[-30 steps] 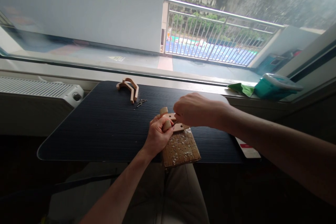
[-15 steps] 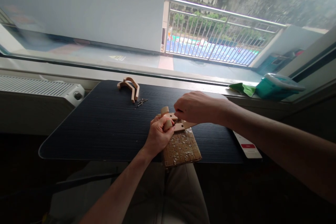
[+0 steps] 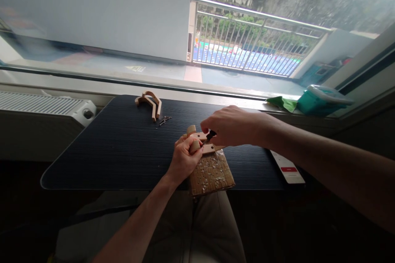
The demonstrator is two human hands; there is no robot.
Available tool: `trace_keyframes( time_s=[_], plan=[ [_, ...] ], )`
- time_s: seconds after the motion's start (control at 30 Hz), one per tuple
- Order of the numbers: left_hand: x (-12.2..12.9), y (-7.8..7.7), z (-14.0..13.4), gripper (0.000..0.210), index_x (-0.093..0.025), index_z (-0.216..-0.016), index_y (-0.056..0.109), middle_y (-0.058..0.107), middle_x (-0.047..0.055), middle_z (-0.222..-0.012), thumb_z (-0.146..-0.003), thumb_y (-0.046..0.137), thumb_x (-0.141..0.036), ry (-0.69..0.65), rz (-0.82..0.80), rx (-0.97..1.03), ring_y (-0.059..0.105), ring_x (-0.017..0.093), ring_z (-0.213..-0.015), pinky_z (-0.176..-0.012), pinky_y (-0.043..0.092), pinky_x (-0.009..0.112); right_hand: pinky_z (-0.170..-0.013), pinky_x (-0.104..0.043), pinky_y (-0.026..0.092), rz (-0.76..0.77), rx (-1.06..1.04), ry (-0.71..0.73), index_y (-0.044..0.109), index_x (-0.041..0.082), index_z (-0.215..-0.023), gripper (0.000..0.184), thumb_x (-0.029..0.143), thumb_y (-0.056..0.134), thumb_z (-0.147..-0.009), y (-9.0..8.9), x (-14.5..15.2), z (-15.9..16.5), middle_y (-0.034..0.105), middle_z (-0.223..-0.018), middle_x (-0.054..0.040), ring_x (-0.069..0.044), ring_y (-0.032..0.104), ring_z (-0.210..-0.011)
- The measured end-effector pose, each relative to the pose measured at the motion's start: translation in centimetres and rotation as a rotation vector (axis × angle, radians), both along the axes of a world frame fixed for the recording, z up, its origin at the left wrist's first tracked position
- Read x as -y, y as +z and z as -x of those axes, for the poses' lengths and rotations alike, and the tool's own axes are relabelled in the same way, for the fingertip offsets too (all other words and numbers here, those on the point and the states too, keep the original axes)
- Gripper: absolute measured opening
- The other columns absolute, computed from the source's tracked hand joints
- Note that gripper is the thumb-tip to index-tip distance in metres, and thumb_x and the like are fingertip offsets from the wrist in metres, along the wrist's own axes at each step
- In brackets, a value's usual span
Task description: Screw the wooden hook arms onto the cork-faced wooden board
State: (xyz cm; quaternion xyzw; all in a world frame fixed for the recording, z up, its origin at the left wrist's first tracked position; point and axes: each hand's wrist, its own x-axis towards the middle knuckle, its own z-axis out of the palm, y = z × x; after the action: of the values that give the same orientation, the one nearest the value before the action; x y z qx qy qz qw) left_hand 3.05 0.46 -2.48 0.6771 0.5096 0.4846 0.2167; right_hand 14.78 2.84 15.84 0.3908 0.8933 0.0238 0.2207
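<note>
My left hand is closed around pale wooden hooks, two pieces side by side with curved ends and dark holes. They rest over a thick, worn piece of cardboard wrapped in clear tape, at the table's near edge. My right hand grips a screwdriver by its dark handle. The thin shaft slants down to the left, toward the wood by my left fingers; its tip is hard to make out. Two more curved wooden hooks lie farther back on the table, with several screws beside them.
The dark table stands against a window sill. A phone lies at its right side, under my right forearm. On the sill are a green cloth and a teal container. A white radiator is at the left.
My right hand has turned, so the screwdriver's dark handle now shows between its fingers. My left hand keeps its hold on the wooden hooks. The whole view has shifted slightly.
</note>
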Motion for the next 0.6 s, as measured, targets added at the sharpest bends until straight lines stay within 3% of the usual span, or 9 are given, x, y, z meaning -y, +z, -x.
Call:
trace_keyframes(
  time_s=[0.13, 0.23, 0.4, 0.6],
  plan=[
    [0.01, 0.06, 0.02, 0.007, -0.023, -0.077, 0.061, 0.06, -0.001, -0.082, -0.071, 0.062, -0.019, -0.003, 0.006, 0.0, 0.056, 0.015, -0.08, -0.079, 0.045, 0.029, -0.054, -0.025, 0.028, 0.038, 0.002, 0.035, 0.068, 0.017, -0.087, 0.023, 0.014, 0.051, -0.072, 0.22, -0.03, 0.27, 0.066, -0.081, -0.0058, -0.013, 0.054, -0.069],
    [0.01, 0.18, 0.03, 0.005, -0.023, -0.074, 0.061, 0.06, -0.001, -0.078, -0.07, 0.062, -0.02, 0.012, 0.002, -0.007, 0.055, 0.015, -0.078, -0.078, 0.046, 0.03, -0.054, -0.026, 0.028, 0.026, -0.015, 0.021, 0.067, 0.014, -0.081, 0.021, 0.017, 0.047, -0.077, -0.01, -0.09, 0.58, 0.065, -0.077, -0.0081, -0.013, 0.052, -0.065],
    [0.01, 0.14, 0.06, 0.005, -0.023, -0.073, 0.059, 0.06, -0.001, -0.078, -0.071, 0.062, -0.019, -0.005, 0.007, -0.004, 0.055, 0.014, -0.078, -0.079, 0.045, 0.029, -0.053, -0.026, 0.028, 0.037, 0.002, -0.02, 0.068, 0.015, -0.088, 0.024, 0.023, 0.048, -0.077, 0.34, 0.0, 0.65, 0.065, -0.077, -0.0083, -0.013, 0.051, -0.063],
    [-0.02, 0.0, 0.1, 0.006, -0.023, -0.075, 0.059, 0.061, -0.001, -0.083, -0.071, 0.062, -0.019, -0.006, 0.002, 0.008, 0.056, 0.015, -0.083, -0.083, 0.044, 0.03, -0.057, -0.026, 0.03, 0.064, 0.037, 0.021, 0.069, 0.016, -0.087, 0.023, 0.014, 0.05, -0.073, 0.45, -0.12, 0.34, 0.066, -0.082, -0.0072, -0.013, 0.052, -0.069]
  ],
)
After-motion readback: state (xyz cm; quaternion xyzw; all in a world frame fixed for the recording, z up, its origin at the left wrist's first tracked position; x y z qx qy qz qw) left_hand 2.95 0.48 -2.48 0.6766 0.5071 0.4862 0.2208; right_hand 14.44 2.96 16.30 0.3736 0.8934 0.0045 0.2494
